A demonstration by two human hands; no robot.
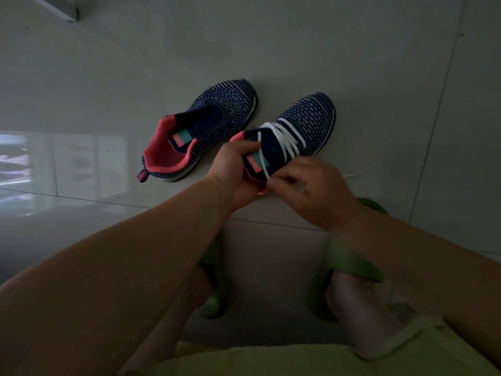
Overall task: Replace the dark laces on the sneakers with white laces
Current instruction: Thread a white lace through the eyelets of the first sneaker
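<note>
Green shorts point(311, 356) and two bare forearms fill the bottom of the view, with green slippers point(352, 263) worn on the feet below them. Beyond these, the right-hand sneaker point(306, 123) is steadied on the tiled floor point(108, 77) by the left hand point(235, 169), whose fingers are curled round the pink collar near the tongue, presumably so that the shoe cannot slide while lace is pulled through. A white lace point(282, 139) is already crossed over several rows of eyelets on this shoe, and its upper run is pinched by the fingertips of the right hand point(306, 191), held close above the heel opening to draw the lace taut. A loose end of white lace point(357, 172) trails on the floor just beside that hand. The left-hand sneaker point(200, 131) lies near its partner, not touching it, and no lace of any colour is seen on it (its dark lace appears to have been removed). By this judgement one shoe is nearly laced and the other is not yet begun. Lighting is dim, and the top eyelets are hidden by the hands. A pale metal leg point(62, 9) stands well apart at the upper left.
</note>
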